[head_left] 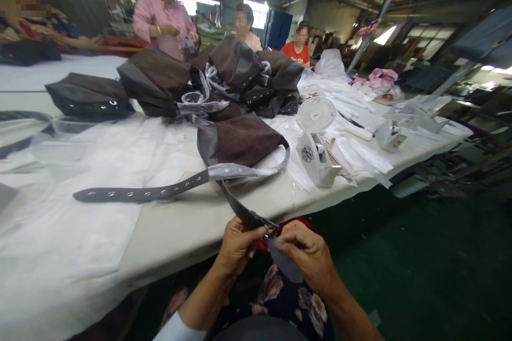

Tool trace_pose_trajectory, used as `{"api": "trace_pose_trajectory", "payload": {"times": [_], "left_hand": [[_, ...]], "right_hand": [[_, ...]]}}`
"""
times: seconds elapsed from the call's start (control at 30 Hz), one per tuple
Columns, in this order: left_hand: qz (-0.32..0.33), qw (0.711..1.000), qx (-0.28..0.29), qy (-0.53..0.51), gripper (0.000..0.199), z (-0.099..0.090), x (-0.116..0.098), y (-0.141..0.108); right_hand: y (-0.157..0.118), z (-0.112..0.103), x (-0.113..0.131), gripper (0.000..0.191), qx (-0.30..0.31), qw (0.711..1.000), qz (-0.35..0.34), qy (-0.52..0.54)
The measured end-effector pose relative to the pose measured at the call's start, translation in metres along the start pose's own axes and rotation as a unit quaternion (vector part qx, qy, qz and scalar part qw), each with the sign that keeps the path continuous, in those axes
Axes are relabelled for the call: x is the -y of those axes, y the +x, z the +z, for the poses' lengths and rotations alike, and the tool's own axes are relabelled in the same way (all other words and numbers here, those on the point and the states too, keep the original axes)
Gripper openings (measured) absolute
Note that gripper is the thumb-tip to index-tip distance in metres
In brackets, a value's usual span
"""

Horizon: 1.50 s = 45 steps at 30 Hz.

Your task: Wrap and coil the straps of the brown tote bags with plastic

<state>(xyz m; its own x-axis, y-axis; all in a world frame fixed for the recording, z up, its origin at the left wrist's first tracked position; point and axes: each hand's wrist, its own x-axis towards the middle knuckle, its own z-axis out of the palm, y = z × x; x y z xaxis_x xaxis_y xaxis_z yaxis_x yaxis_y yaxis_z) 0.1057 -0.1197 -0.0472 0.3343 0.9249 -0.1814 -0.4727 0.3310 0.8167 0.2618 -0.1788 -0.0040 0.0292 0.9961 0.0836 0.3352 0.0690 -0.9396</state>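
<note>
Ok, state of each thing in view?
Left hand: gripping dark leather strap near its end.
Right hand: pinching plastic film at the strap.
Brown suede bag: lying on the table, strap stretched out.
Bag pile: heaped, partly plastic-wrapped.
White desk fan: upright, running or not unclear.

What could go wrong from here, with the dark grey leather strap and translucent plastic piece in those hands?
Two possible risks: the translucent grey plastic piece, pinched in the right hand, could slip or tear against the dark grey leather strap gripped by the left hand. That strap runs back across the beige table edge to the brown suede bag, so a hard pull might drag the bag.
</note>
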Motion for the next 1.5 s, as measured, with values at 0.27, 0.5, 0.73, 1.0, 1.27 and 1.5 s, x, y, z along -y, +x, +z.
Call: {"api": "trace_pose_trajectory", "payload": {"times": [0.27,0.5,0.73,1.0,1.27,1.5], "left_hand": [[-0.004,1.0,0.0,0.023,0.024,-0.002,0.0,-0.001],[-0.011,0.999,-0.014,0.034,0.026,-0.001,-0.002,0.0],[-0.004,0.999,-0.01,0.049,0.026,-0.004,0.002,0.001],[-0.01,0.998,-0.001,0.058,0.025,-0.004,0.003,-0.001],[-0.026,0.997,0.007,0.069,0.027,-0.005,0.003,-0.004],[-0.067,0.995,0.068,0.029,0.029,-0.015,-0.001,-0.008]], "right_hand": [[0.001,0.001,-0.003,0.008,-0.011,1.0,-0.002,-0.001],[0.002,0.0,-0.004,0.013,-0.024,0.999,0.018,-0.024],[0.002,-0.001,0.002,0.017,-0.027,0.998,0.02,-0.044],[0.004,-0.001,0.005,0.019,-0.024,0.998,0.026,-0.059],[0.011,0.003,0.003,0.017,0.016,0.998,0.019,-0.057],[0.017,0.01,-0.003,0.019,0.03,0.998,0.051,-0.038]]}}
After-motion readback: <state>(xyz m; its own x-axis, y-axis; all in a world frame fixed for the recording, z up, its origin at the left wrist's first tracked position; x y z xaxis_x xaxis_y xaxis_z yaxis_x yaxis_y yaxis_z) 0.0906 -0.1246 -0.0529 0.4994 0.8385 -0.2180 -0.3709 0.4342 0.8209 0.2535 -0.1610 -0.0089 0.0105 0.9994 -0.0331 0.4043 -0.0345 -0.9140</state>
